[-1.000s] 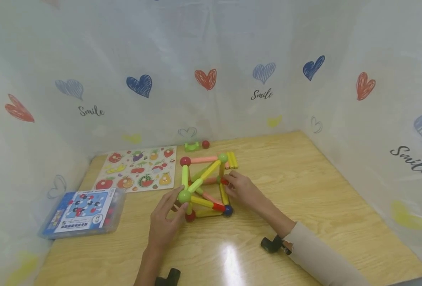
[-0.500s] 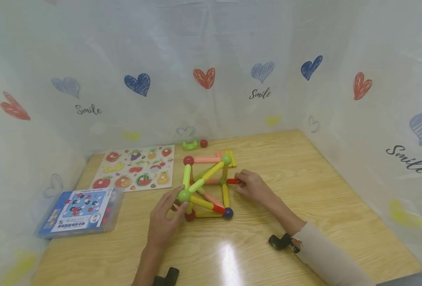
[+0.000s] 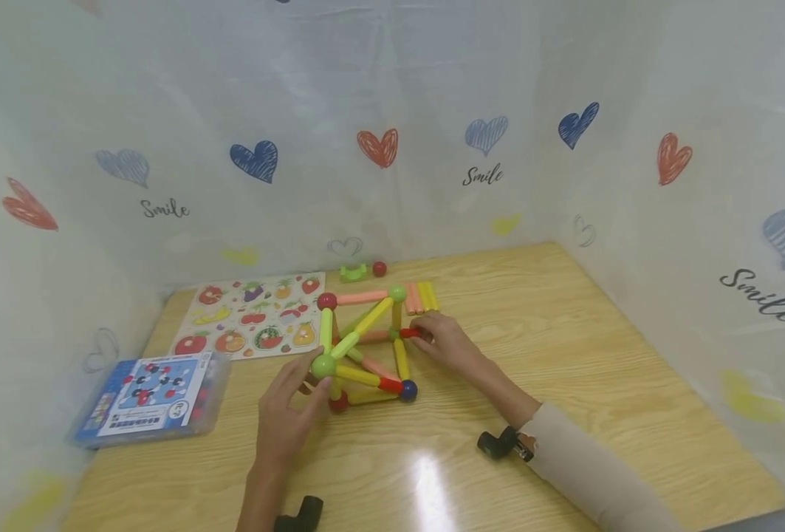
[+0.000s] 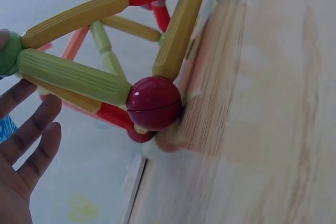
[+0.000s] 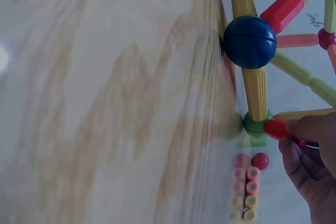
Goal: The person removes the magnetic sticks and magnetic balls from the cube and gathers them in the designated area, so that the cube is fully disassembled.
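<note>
A frame of magnetic rods point(image 3: 357, 376) and balls stands on the table in the head view, with a blue ball point(image 3: 408, 390) and a dark red ball point(image 3: 338, 401) at its near bottom corners. My left hand point(image 3: 286, 410) holds the light green ball point(image 3: 323, 366) at the near upper left corner between thumb and fingers. My right hand point(image 3: 450, 344) pinches a short red rod point(image 5: 276, 128). The rod's inner end meets the lower green ball point(image 5: 256, 123) at the far right corner; fingers cover its outer end.
Pink and yellow rods point(image 3: 427, 297) lie side by side behind the frame. Near the back wall sit a green curved piece point(image 3: 353, 273) and a loose red ball point(image 3: 379, 269). A fruit picture board point(image 3: 246, 318) and a plastic case point(image 3: 149, 399) lie to the left.
The frame and my left hand have shifted slightly left. My right hand first drew right with the red rod showing, then came back left; the rod meets the lower green ball.
</note>
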Demonstrator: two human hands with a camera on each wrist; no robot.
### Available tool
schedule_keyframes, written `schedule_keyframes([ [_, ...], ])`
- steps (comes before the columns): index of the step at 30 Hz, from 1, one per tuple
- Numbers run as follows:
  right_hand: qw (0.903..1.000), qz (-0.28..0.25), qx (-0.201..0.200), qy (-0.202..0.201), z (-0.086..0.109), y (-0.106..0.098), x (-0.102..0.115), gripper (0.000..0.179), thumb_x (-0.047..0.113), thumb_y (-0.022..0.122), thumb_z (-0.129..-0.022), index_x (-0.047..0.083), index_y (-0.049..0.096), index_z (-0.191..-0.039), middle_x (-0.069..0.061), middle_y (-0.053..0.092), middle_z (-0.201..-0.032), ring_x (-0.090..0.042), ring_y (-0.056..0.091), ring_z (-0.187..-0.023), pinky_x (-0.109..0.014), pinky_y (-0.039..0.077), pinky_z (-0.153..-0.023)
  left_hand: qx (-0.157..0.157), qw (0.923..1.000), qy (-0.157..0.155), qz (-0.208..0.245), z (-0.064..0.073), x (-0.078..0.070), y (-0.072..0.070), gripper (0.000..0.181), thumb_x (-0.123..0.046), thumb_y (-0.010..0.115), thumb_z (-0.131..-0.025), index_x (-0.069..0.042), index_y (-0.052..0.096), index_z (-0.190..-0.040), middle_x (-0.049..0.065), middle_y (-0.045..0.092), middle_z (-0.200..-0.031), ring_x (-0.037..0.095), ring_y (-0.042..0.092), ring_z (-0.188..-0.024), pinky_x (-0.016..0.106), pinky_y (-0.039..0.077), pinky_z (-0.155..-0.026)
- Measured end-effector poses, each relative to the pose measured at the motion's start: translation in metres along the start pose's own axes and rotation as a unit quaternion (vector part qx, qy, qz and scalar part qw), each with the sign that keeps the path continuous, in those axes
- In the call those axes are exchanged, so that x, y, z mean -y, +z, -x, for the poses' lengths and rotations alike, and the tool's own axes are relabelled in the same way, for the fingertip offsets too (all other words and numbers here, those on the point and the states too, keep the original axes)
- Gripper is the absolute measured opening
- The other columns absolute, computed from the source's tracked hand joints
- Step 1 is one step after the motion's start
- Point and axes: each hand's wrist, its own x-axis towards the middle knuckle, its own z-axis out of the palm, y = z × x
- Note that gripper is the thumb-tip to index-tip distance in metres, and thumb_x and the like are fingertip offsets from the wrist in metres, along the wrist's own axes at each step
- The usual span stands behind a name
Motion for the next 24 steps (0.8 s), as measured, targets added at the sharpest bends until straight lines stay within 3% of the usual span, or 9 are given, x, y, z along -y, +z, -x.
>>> schedule_keyframes([
  [3, 0.9998, 0.015, 0.009, -0.002, 0.002, 0.002, 0.0, 0.012, 0.003, 0.078, -0.086, 0.003, 0.072, -0.097, -0.001, 0.061, -0.085, -0.011, 0.053, -0.073, -0.022, 0.049, -0.063, -0.007, 0.9999, 0.004, 0.008, 0.001, 0.005, -0.001, 0.053, 0.003, 0.077, -0.081, -0.006, 0.065, -0.132, 0.008, 0.066, -0.118, 0.019, 0.061, -0.081, 0.02, 0.051, -0.07],
  [10, 0.9947, 0.07, 0.072, -0.026, 0.007, 0.001, -0.005, 0.015, 0.002, 0.076, -0.088, -0.001, 0.073, -0.102, -0.004, 0.057, -0.089, -0.012, 0.051, -0.073, -0.021, 0.048, -0.062, -0.004, 1.0, 0.005, 0.002, 0.001, 0.007, -0.004, 0.056, 0.003, 0.079, -0.079, -0.007, 0.064, -0.132, 0.007, 0.066, -0.121, 0.013, 0.061, -0.082, 0.019, 0.052, -0.069],
  [18, 0.9945, 0.068, 0.067, 0.044, 0.017, -0.017, -0.031, 0.011, 0.005, 0.073, -0.091, 0.002, 0.072, -0.101, -0.005, 0.066, -0.09, -0.016, 0.058, -0.077, -0.031, 0.053, -0.069, 0.01, 0.9999, -0.011, -0.002, 0.0, 0.003, -0.005, 0.054, 0.0, 0.077, -0.084, -0.011, 0.063, -0.135, 0.004, 0.065, -0.121, 0.013, 0.061, -0.081, 0.019, 0.052, -0.07],
  [24, 0.9909, 0.09, 0.057, 0.081, 0.019, -0.027, -0.054, 0.012, 0.005, 0.071, -0.092, 0.002, 0.072, -0.104, -0.01, 0.071, -0.098, -0.023, 0.067, -0.088, -0.038, 0.056, -0.074, 0.012, 0.9997, -0.022, -0.008, 0.001, 0.003, -0.006, 0.055, -0.004, 0.076, -0.086, -0.016, 0.062, -0.137, 0.0, 0.064, -0.124, 0.011, 0.061, -0.082, 0.017, 0.051, -0.07],
])
